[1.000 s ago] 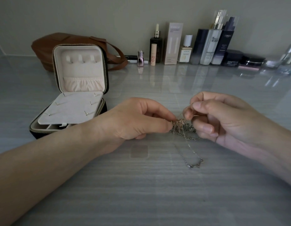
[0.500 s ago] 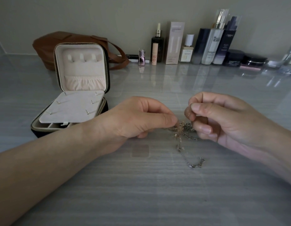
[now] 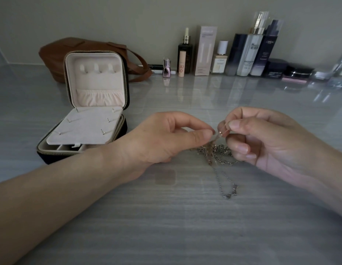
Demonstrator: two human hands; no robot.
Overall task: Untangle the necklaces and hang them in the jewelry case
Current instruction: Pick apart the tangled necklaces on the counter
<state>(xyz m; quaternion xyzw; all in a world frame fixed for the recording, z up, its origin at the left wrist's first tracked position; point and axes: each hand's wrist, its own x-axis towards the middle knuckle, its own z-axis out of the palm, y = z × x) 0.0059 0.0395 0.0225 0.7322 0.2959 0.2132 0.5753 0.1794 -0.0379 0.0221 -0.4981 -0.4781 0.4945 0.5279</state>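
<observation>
I see a home dressing table (image 3: 185, 226): skincare bottles (image 3: 250, 54) line the wall (image 3: 109, 16), near a brown handbag (image 3: 55, 54) and jewelry case (image 3: 97, 83).

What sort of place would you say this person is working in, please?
Probably a home dressing table or vanity counter: a row of cosmetic bottles lines the wall, and a brown handbag sits behind the open jewelry case.

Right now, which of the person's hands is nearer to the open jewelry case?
Left. The left hand sits just right of the jewelry case, its wrist beside the case's front corner; the right hand is farther right, beyond the necklaces both pinch.
</observation>
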